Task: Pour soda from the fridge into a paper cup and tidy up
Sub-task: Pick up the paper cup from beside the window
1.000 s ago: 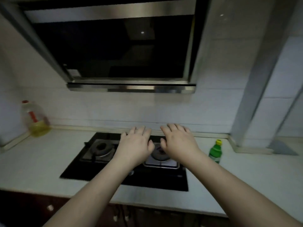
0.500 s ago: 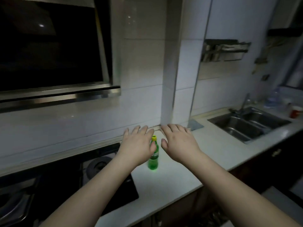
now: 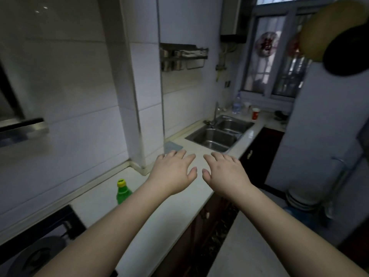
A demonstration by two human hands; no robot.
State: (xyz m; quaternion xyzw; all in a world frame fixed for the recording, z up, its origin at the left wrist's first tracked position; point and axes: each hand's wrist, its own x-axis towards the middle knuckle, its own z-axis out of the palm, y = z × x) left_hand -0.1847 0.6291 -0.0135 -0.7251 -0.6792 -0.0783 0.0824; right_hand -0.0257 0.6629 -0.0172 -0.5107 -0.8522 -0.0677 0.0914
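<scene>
Barely begun, by the look of it. Left hand (image 3: 173, 172) and right hand (image 3: 225, 173) both held out flat, palms down, fingers spread, gripping nothing, hovering side by side above the counter (image 3: 159, 220) near its front edge. No soda in hand, no pouring under way. Fridge (image 3: 319, 148) standing shut at the far right, beyond the end of the counter run; presumably all of it left to do: fetching the soda, pouring, tidying.

Possible paper cup (image 3: 255, 113), red and white, near the counter's far corner under the window, just past the sink (image 3: 217, 134); too small to tell for sure. Green bottle (image 3: 123, 191) with a yellow cap upright near the counter's back edge, just left of the left forearm; soda or not, cannot tell.

Narrow floor strip between counter front and fridge side, so little width for turning. Wall pillar (image 3: 127, 96) jutting onto the counter behind the hands. Stove (image 3: 42, 242) at the near left corner. Open counter between hands and sink, good for setting things down.
</scene>
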